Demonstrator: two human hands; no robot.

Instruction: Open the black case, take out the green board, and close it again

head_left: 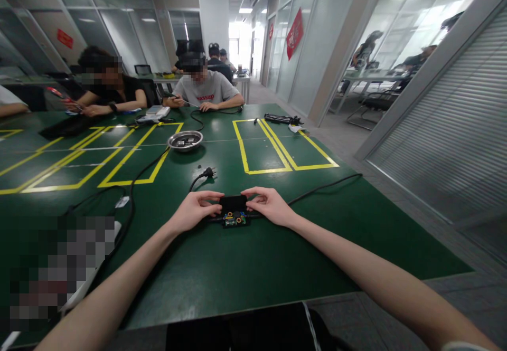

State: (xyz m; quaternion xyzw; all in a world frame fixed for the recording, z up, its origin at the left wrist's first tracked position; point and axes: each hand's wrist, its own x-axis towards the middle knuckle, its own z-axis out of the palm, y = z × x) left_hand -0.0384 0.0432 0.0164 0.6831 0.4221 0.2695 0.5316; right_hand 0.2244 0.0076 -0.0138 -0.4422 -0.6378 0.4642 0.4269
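A black rectangular cover [233, 203], like one half of an adapter housing, stands tilted up between my two hands. My left hand [193, 211] pinches its left end, and my right hand [272, 207] pinches the right end. Just below the cover, on my side, lies a small circuit board [235, 219] with copper coils and coloured parts, apparently seated in a black lower shell. Black cables run out to both sides of it. Beyond my left hand, a black power plug [208, 172] rests on the green table, its pins pointing right.
A metal bowl [185, 147] holding small metal parts stands farther back. Yellow tape outlines [269, 170] mark the green table [301, 266]. A folded black tripod [282, 119] lies at the far right. A blurred-out white object fills the near left. Co-workers sit across the table.
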